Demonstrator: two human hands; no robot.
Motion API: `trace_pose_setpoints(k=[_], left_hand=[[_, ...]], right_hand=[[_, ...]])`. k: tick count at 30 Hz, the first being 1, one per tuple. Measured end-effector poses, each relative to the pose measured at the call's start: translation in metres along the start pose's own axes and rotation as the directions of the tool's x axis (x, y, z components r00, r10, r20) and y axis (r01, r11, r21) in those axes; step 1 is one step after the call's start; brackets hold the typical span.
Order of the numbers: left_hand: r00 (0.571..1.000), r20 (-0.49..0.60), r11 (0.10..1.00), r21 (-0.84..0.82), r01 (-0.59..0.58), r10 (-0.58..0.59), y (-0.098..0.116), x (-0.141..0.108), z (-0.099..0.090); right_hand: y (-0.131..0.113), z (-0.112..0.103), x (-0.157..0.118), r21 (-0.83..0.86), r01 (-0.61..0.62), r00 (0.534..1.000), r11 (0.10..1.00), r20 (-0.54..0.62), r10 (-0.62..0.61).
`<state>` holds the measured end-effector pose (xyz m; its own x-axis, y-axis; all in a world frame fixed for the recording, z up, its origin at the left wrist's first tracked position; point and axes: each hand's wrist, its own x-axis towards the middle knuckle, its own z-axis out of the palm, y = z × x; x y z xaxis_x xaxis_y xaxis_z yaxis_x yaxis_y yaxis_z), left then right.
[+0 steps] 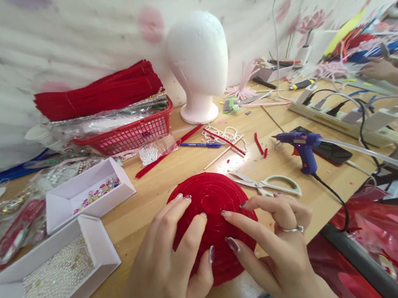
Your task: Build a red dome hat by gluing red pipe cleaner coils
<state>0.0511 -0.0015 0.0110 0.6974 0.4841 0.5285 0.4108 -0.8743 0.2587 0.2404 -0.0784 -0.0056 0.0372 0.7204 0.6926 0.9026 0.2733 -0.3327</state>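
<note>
Red coiled dome (210,194) is placed at the near edge of the desk (153,190), its surface touched by fingertips of the left hand (168,247), fingers loosely spread and half bent, and of the right hand (276,237), index and thumb parted. Scissors (262,185) are laid just right of the dome, glue gun (301,143) farther right beside a phone (327,148); white mannequin head (201,60) is stood at the desk's far edge.
</note>
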Motion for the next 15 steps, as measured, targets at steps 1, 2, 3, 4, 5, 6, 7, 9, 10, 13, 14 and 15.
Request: trace_pose_setpoints(k=[1,2,3,4,5,6,7,9,10,13,14,15], left_hand=[[1.0,-0.002,1.0,-0.001,-0.002,0.002,0.0,0.0,0.0],[1.0,-0.005,1.0,-0.003,-0.008,0.008,-0.001,0.0,0.001],[1.0,-0.004,1.0,-0.004,-0.011,0.011,-0.001,0.0,0.001],[1.0,-0.001,1.0,-0.004,-0.012,0.012,-0.001,0.0,0.001],[1.0,0.003,1.0,-0.005,-0.015,0.015,-0.002,0.0,0.001],[1.0,0.004,1.0,-0.006,-0.017,0.017,-0.002,0.0,0.0],[1.0,0.002,1.0,-0.008,-0.017,0.017,-0.002,0.0,0.0],[1.0,0.004,1.0,-0.013,-0.016,0.016,-0.002,-0.001,-0.001],[1.0,0.005,1.0,-0.014,-0.015,0.015,-0.002,-0.001,-0.001],[1.0,0.007,1.0,-0.013,-0.022,0.022,-0.002,-0.001,-0.002],[1.0,0.005,1.0,-0.014,-0.023,0.023,-0.002,-0.001,-0.002],[1.0,0.004,1.0,-0.015,-0.023,0.023,-0.002,-0.001,-0.002]], right_hand=[[0.0,0.0,0.0,-0.002,-0.004,1.0,1.0,-0.001,0.004],[-0.001,0.0,0.001,-0.002,-0.006,1.0,1.0,-0.003,0.006],[-0.001,-0.001,0.001,-0.001,-0.005,1.0,1.0,-0.005,0.005],[-0.001,-0.002,0.002,-0.001,-0.002,1.0,1.0,-0.006,0.002],[-0.002,-0.002,0.003,0.001,0.0,1.0,1.0,-0.005,0.0],[-0.002,-0.003,0.003,0.004,0.0,1.0,1.0,-0.002,0.0],[-0.003,-0.004,0.004,0.009,-0.006,1.0,1.0,0.0,0.006],[-0.005,-0.005,0.005,0.022,-0.033,0.999,0.999,-0.004,0.033],[-0.006,-0.005,0.005,0.03,-0.047,0.999,0.998,-0.008,0.047],[-0.009,-0.004,0.005,0.033,-0.051,0.998,0.998,-0.02,0.052],[-0.01,-0.003,0.006,0.028,-0.045,0.999,0.999,-0.018,0.045],[-0.011,-0.002,0.006,0.023,-0.04,0.999,0.999,-0.011,0.04]])
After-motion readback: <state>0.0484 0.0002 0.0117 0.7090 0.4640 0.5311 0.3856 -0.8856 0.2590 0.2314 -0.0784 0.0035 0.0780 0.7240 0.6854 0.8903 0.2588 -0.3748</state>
